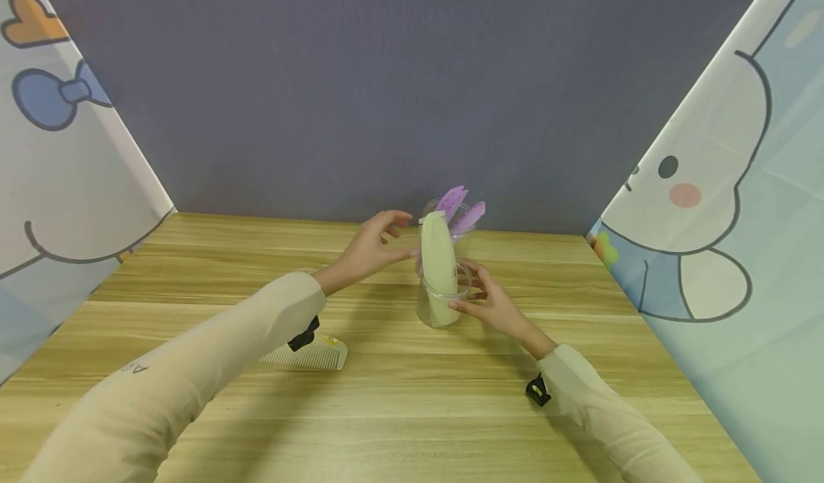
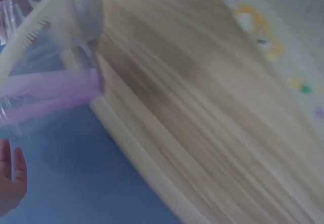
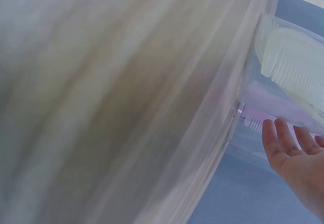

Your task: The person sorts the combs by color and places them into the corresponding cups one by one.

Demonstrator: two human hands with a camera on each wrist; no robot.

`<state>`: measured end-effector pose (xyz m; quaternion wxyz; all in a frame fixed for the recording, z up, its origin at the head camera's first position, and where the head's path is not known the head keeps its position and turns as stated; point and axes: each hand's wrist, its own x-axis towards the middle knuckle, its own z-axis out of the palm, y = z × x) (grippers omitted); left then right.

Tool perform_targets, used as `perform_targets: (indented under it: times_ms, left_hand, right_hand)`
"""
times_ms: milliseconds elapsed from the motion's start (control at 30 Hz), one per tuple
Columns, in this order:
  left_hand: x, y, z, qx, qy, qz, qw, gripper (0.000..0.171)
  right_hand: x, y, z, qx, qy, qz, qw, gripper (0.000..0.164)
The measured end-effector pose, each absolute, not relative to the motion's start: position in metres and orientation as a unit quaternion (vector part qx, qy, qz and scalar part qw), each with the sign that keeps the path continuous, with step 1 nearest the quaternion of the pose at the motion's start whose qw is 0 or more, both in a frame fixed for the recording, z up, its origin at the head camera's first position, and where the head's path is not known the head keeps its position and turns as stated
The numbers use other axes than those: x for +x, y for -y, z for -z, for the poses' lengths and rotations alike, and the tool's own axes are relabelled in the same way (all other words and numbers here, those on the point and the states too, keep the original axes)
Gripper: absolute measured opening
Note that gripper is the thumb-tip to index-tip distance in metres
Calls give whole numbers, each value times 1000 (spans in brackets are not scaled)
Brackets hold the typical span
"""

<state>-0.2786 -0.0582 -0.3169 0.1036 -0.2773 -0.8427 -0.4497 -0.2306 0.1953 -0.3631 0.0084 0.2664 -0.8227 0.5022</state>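
Observation:
A pale green comb (image 1: pixel 439 254) stands upright in a clear cup (image 1: pixel 430 311). Behind it is a second clear cup with purple combs (image 1: pixel 468 220) poking above its rim; toothed edges show in the right wrist view. My right hand (image 1: pixel 492 304) holds the front cup from the right, thumb at its near side and fingers beyond it. To the left of the cups my left hand (image 1: pixel 373 243) hovers with loosely bent fingers, thumb and fingertips apart and holding nothing. Whether a left fingertip touches the rear cup, I cannot tell.
Another pale comb (image 1: pixel 315 354) with small coloured decorations lies flat on the wooden table (image 1: pixel 412 411), partly under my left forearm. A dark grey panel (image 1: pixel 386 96) rises behind the table. Cartoon-printed sheets (image 1: pixel 708 182) flank both sides.

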Motion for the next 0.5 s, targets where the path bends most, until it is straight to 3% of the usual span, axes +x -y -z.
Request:
perform_targets:
  times_ms: [500]
  left_hand:
    - [-268,106,354,-306,870,386,4,56]
  right_hand:
    - [-230,-195,363,272,822,-501,14,71]
